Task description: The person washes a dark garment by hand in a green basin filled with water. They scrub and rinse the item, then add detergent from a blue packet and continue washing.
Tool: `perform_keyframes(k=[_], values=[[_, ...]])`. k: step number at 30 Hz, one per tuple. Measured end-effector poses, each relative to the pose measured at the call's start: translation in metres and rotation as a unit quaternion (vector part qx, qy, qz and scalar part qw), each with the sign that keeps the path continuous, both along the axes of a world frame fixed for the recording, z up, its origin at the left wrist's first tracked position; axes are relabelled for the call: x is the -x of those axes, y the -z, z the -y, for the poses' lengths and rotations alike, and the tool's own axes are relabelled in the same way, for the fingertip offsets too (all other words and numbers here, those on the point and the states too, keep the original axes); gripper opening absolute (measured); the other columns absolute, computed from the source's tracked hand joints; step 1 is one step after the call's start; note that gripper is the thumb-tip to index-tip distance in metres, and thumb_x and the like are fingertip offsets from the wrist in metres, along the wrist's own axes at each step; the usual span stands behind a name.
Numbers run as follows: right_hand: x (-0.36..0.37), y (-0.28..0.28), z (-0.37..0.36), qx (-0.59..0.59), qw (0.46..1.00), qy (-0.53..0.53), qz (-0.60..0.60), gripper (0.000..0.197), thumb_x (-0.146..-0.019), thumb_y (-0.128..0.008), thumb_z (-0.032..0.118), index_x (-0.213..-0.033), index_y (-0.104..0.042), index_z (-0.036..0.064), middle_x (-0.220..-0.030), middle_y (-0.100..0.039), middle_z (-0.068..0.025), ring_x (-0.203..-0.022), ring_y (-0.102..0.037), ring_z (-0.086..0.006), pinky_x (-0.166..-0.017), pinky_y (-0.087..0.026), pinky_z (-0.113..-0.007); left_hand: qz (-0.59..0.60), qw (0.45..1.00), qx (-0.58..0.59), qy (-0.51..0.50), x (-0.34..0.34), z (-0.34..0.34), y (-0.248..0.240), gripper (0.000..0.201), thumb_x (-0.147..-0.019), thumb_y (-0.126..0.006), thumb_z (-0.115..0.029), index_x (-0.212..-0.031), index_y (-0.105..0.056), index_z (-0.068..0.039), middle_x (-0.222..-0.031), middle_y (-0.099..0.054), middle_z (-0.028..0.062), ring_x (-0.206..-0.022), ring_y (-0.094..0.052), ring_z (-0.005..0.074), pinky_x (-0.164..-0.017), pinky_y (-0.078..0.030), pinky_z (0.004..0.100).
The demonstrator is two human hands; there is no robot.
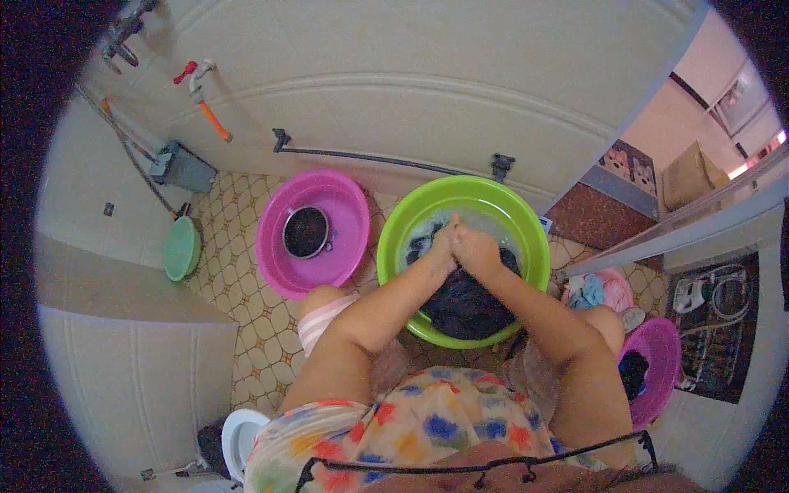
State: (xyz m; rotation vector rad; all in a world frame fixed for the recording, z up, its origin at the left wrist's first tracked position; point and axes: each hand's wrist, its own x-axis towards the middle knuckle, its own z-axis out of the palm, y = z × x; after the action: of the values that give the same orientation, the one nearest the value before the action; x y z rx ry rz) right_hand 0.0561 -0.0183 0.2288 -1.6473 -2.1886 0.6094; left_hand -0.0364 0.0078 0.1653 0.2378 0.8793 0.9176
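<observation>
A lime-green basin (534,246) stands before me, with sudsy water and dark wet cloth (468,306) in it. My left hand (445,249) and my right hand (478,249) meet over the basin's middle, knuckles close together. Both hands look closed, and a bunch of the dark cloth shows beside the left one. The fingertips are mostly hidden, so how much cloth lies between them is unclear. The larger part of the cloth rests in the basin's near half, below my wrists.
To the left sits a pink basin (349,230) holding a dark, pale-rimmed round container (306,233). A small green basin (182,249) and grey bin (187,168) are farther left. At right are a pink tub of clothes (593,292) and another pink basin (662,370). A pipe (370,158) runs along the wall.
</observation>
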Motion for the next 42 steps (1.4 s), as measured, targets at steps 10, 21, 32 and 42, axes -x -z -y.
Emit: perform_keyframes(k=[10,21,32,42], values=[[-0.029,0.060,-0.042,0.134,0.981,0.123,-0.068,0.039,-0.086,-0.047,0.032,-0.100,-0.054,-0.0045,-0.102,-0.054,-0.0289,-0.096,-0.053,-0.0421,-0.083,-0.041,-0.046,0.061,0.995,-0.015,-0.079,0.032,-0.029,0.034,0.022,-0.088,-0.040,-0.029,-0.094,-0.053,-0.014,-0.091,-0.056,0.0077,-0.083,-0.054,0.0226,-0.075,-0.045,0.0382],[-0.023,0.054,-0.020,0.088,0.958,0.149,-0.230,0.045,-0.081,-0.057,0.030,-0.113,-0.044,0.0013,-0.094,-0.059,-0.0220,-0.088,-0.057,-0.0373,-0.078,-0.044,-0.041,-0.023,0.996,0.047,-0.073,0.009,-0.001,-0.013,0.032,-0.091,-0.038,-0.032,-0.117,-0.048,-0.015,-0.109,-0.054,0.0102,-0.097,-0.051,0.0260,-0.081,-0.043,0.0438],[0.004,-0.020,0.026,-0.011,0.994,-0.063,-0.094,0.026,-0.079,-0.056,0.028,-0.091,-0.057,0.0057,-0.083,-0.059,-0.0202,-0.079,-0.057,-0.0373,-0.068,-0.046,-0.043,0.050,0.998,-0.042,-0.008,0.014,-0.015,0.035,0.038,-0.088,-0.041,-0.042,-0.106,-0.054,-0.010,-0.104,-0.056,0.0110,-0.096,-0.051,0.0224,-0.089,-0.041,0.0386],[-0.033,0.019,-0.032,-0.011,0.992,0.099,-0.073,0.035,-0.086,-0.046,0.035,-0.085,-0.057,0.0018,-0.083,-0.058,-0.0231,-0.076,-0.056,-0.0404,-0.068,-0.043,-0.047,0.046,0.997,0.012,-0.061,-0.012,0.014,-0.062,0.030,-0.089,-0.040,-0.038,-0.091,-0.055,-0.012,-0.094,-0.056,0.0088,-0.083,-0.055,0.0204,-0.079,-0.046,0.0374]])
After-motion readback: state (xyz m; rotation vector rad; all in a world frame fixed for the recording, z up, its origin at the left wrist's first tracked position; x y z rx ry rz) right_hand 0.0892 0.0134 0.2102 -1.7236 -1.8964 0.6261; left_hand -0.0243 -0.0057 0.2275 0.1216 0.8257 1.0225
